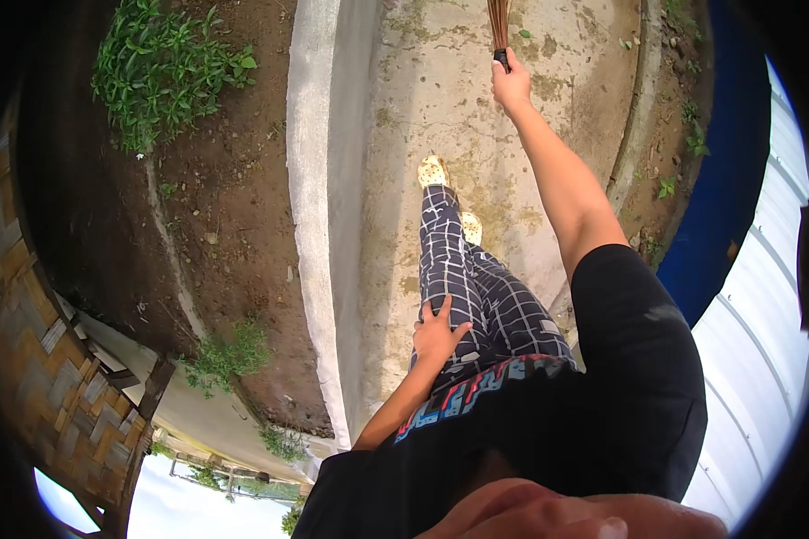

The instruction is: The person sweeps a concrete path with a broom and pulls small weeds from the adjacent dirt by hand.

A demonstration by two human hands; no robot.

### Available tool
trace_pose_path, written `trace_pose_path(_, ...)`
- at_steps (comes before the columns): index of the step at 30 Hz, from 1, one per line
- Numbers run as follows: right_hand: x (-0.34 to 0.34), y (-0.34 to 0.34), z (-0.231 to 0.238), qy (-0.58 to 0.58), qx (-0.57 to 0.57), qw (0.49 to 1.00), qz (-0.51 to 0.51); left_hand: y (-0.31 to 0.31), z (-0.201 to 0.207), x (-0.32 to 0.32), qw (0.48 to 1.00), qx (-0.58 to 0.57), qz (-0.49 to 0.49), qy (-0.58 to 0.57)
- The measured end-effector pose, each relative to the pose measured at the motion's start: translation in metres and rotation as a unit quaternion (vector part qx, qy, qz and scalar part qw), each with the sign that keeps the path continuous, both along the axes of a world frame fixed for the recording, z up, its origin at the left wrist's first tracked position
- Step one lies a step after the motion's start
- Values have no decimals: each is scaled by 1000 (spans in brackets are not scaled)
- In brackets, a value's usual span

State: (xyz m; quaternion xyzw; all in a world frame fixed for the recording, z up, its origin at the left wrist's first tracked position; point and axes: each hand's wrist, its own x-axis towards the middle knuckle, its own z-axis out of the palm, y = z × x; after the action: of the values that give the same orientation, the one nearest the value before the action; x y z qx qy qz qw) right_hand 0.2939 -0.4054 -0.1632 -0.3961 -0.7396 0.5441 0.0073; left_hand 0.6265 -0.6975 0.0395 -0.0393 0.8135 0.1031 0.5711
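Observation:
My right hand (pixel 512 83) is stretched far ahead, its fingers wrapped round the dark bound handle of a stick broom (pixel 500 27). The broom's thin brown bristles run up out of the top of the picture, so their far end is hidden. My left hand (pixel 437 335) rests on the thigh of my checked trousers (pixel 447 242), fingers spread, with nothing in it. Below, my feet in pale yellow shoes (pixel 432 171) stand on a stained concrete path (pixel 404 99), one ahead of the other.
A low concrete wall (pixel 313 180) borders the path on the left, with bare soil and a leafy bush (pixel 166 72) beyond. On the right run a raised curb (pixel 634 117), a weedy soil strip, a blue surface (pixel 724 171) and pale corrugated sheeting (pixel 746 359). Woven panelling (pixel 72 395) stands far left.

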Motion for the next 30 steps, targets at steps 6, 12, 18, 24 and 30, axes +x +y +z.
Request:
trace_pose_path(6,111,-57,110,-337,-282,863,250,-6,-6,-94,1000,17,11,23)
trace_pose_path(12,-10,37,19,-289,-84,950,86,-36,-55,-195,979,52,117,157)
trace_pose_path(18,-20,62,22,-94,-16,984,148,-11,-74,-457,886,23,2,463)
trace_pose_path(24,50,-4,48,-325,-84,812,478,73,-95,-652,891,-144,-141,408)
trace_pose_path(30,-203,124,-40,-251,-80,892,367,86,-145,-687,851,-235,-378,278)
